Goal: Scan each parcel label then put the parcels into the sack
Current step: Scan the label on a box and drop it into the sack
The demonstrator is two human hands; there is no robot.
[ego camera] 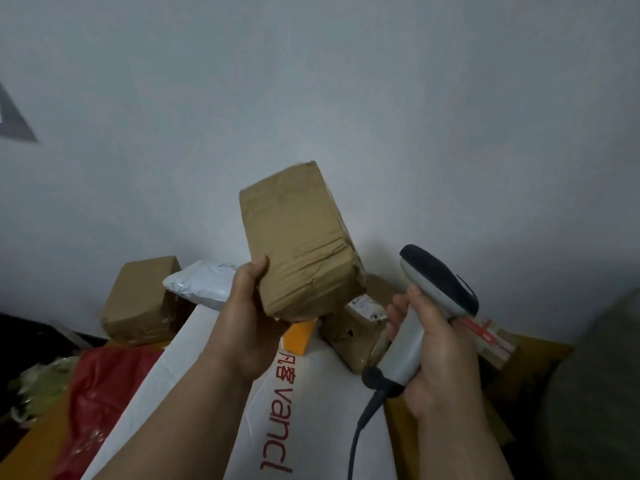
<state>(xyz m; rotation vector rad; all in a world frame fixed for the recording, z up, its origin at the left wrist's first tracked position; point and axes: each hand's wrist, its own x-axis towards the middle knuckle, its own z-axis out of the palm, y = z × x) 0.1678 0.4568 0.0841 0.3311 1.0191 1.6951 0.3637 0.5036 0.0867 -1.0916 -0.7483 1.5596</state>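
Note:
My left hand [247,317] grips the lower end of a brown taped cardboard parcel [298,237] and holds it up, tilted, in front of the wall. No label shows on the faces turned toward me. My right hand [434,348] grips the handle of a white and black barcode scanner [434,284]; its head sits just right of the parcel, and its black cable [362,420] hangs down. Below both hands lies a white sack [311,410] with red "vancl" lettering.
Against the wall sit a brown box [142,299] at left, a white poly mailer [202,282] and a labelled brown parcel [360,327] under the scanner. A red plastic bag [100,393] lies at lower left. A taped carton [491,337] sits at right.

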